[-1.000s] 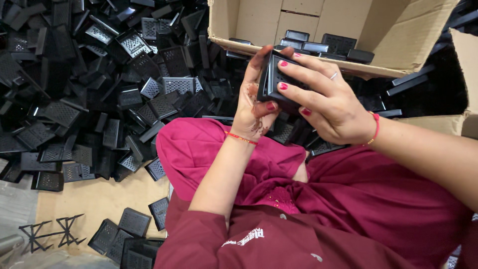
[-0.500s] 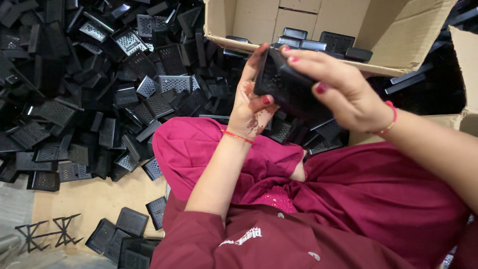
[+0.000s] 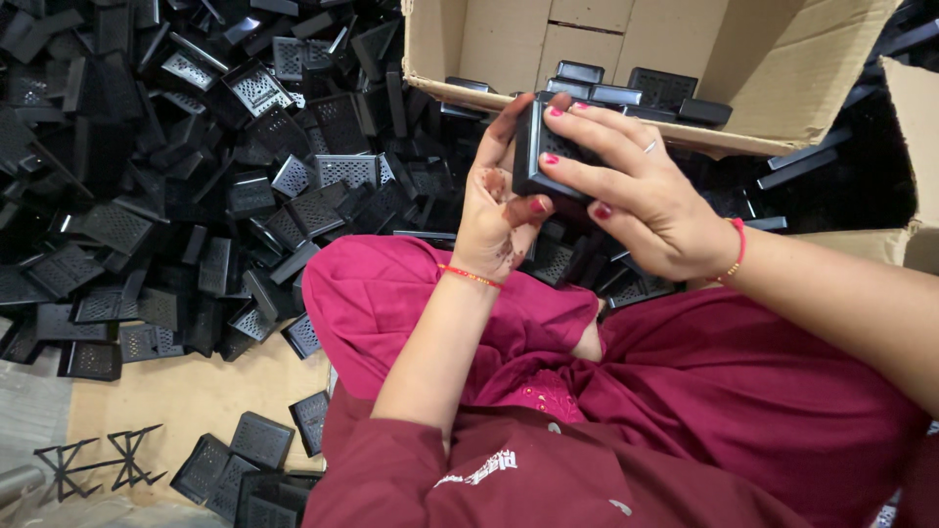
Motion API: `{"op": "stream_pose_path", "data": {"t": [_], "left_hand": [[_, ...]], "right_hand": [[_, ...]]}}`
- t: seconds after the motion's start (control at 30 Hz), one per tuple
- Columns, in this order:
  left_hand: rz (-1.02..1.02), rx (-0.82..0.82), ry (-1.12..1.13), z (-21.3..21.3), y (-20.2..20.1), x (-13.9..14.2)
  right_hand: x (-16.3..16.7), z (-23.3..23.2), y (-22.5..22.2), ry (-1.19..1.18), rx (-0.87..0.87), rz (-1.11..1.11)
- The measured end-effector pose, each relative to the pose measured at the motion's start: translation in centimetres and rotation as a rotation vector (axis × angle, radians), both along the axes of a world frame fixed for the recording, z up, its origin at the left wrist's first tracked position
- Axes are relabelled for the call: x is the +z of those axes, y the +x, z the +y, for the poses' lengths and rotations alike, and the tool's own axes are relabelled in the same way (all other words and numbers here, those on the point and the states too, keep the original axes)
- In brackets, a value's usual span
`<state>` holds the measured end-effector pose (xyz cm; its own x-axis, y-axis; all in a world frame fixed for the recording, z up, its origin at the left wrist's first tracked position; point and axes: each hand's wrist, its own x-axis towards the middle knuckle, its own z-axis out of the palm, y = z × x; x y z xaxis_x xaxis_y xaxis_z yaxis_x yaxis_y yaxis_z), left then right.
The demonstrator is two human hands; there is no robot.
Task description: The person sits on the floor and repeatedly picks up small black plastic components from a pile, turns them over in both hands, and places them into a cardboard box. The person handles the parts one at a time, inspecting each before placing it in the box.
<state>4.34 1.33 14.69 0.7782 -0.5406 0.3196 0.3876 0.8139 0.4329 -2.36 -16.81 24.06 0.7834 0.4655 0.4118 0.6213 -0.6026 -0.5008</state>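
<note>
Both of my hands hold one black rectangular plastic box part (image 3: pixel 540 154) up in front of me. My left hand (image 3: pixel 501 213) cups it from below and from the left, thumb against its edge. From the right, my right hand (image 3: pixel 636 196) wraps over the part with its fingers spread across the front face. The part sits just in front of the near wall of an open cardboard box (image 3: pixel 753 68). My knees in magenta cloth are below.
A large heap of black perforated plastic covers and trays (image 3: pixel 196 186) spreads over the floor to the left. The cardboard box holds several assembled black boxes (image 3: pixel 626 86). A few loose pieces (image 3: pixel 245 460) lie on flat cardboard at lower left, beside two black metal brackets (image 3: pixel 88 460).
My right hand has shifted its grip over the part, fingers now spread on the front face. The part has turned slightly and both hands stay at about the same height.
</note>
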Motion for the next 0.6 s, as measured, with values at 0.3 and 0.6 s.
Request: {"op": "stream_pose_path", "data": {"t": [0.3, 0.6], "left_hand": [[0.177, -0.121, -0.133, -0.1, 0.2, -1.1], [0.347, -0.13, -0.285, 0.0, 1.3, -3.0]], "right_hand": [[1.2, 0.6, 0.3, 0.095, 0.125, 0.064], [0.9, -0.5, 0.7, -0.15, -0.073, -0.263]]}}
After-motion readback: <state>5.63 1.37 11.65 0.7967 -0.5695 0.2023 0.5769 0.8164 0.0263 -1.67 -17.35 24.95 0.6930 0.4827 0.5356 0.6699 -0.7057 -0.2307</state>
